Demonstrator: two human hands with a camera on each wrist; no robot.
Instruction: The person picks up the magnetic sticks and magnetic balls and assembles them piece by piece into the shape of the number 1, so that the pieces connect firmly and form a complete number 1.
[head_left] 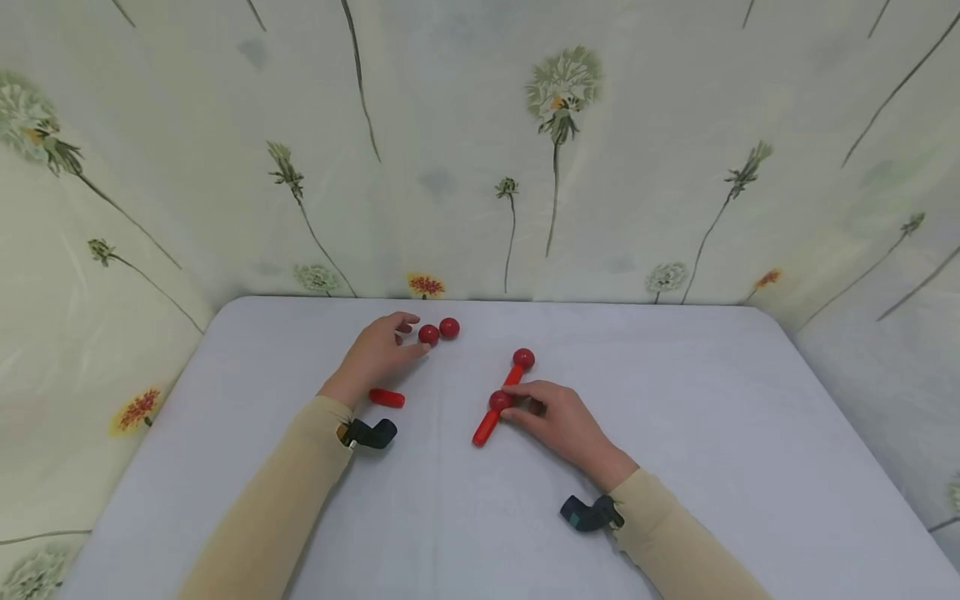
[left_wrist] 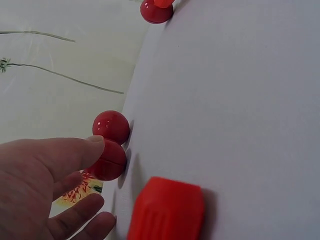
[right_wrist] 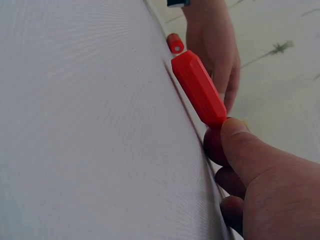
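Note:
My right hand (head_left: 566,429) pinches a glossy red ball (head_left: 500,402) between thumb and fingers. A short red rod (head_left: 486,428) extends from this ball toward me, and another red rod (head_left: 514,375) runs from it to a far red ball (head_left: 523,358); together they form one line. Over the back left of the table, my left hand (head_left: 378,354) reaches to a loose red ball (left_wrist: 111,161), its thumb tip overlapping the ball in the left wrist view and its other fingers spread apart. A second loose red ball (head_left: 449,327) sits right beside that one.
A separate red rod (head_left: 387,398) lies on the white table (head_left: 712,400), close to my left wrist. Behind the table's back edge hangs a pale curtain (head_left: 465,125) with dandelion prints. Dark wrist-worn devices show at both sleeves.

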